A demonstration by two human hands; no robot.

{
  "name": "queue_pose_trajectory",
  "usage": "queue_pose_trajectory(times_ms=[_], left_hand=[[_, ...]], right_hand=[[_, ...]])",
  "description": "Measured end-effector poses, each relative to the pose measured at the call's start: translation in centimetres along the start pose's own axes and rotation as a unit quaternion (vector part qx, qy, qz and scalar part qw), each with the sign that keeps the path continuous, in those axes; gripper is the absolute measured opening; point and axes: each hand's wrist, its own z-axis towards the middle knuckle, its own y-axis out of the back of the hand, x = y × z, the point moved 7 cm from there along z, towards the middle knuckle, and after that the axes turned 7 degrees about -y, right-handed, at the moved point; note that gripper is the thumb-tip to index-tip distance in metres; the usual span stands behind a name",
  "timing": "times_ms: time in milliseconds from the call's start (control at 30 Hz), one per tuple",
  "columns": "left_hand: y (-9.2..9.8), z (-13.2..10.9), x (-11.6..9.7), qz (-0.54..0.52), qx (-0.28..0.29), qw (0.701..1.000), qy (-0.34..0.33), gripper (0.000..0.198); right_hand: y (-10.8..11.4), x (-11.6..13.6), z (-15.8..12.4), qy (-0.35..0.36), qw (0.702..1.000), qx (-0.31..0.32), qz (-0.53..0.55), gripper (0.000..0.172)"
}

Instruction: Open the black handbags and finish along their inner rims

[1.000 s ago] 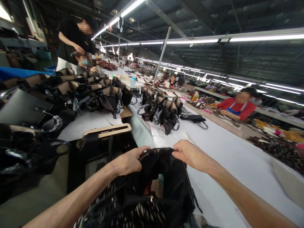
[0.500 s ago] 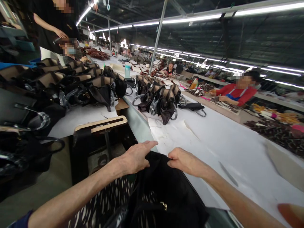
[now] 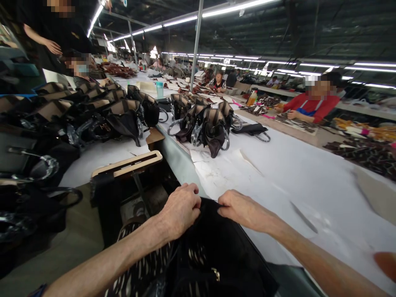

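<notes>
Curled in from its spread pose, my left hand [image 3: 182, 210] now grips the rim of the black bag [image 3: 230, 247], low before me by the tabletop [image 3: 284, 185]; my right hand [image 3: 244, 209] pinches nearby. Even tension should keep the rim straight.

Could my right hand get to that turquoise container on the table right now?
Probably not: the right hand pinches the black bag, and the turquoise container stands far up the table, beyond other dark bags.

At eleven o'clock a turquoise cup [image 3: 159, 90] is seen, at twelve a pole [image 3: 196, 45], at two an orange bottle [image 3: 252, 99].
</notes>
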Motion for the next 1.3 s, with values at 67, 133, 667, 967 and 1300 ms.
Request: queue_pose_trajectory(times_ms=[67,133,667,967,1300], left_hand=[[0.3,-0.6,0.2,-0.054,-0.019,0.998,-0.007,0.015],[0.8,-1.0,-0.2,-0.094,-0.044,0.994,-0.034,0.015],[0.0,-0.2,0.0,-0.056,-0.022,0.998,0.032,0.029],[-0.6,0.6,0.1,-0.043,-0.016,0.998,0.035,0.025],[-1.2,0.0,-0.4,0.02,0.037,0.998,0.036,0.023]], right_hand=[[0.1,-0.1,0.0,0.0,1.0,-0.002,0.0,0.025],[0.1,0.0,0.1,0.001,1.0,-0.001,0.003,0.024],[0.2,0.7,-0.1,0.008,1.0,-0.012,0.008,0.02],[-0.3,0.7,-0.4,-0.004,1.0,-0.007,0.027,0.024],[-0.7,-0.1,-0.3,0.003,0.999,0.017,0.037,0.024]])
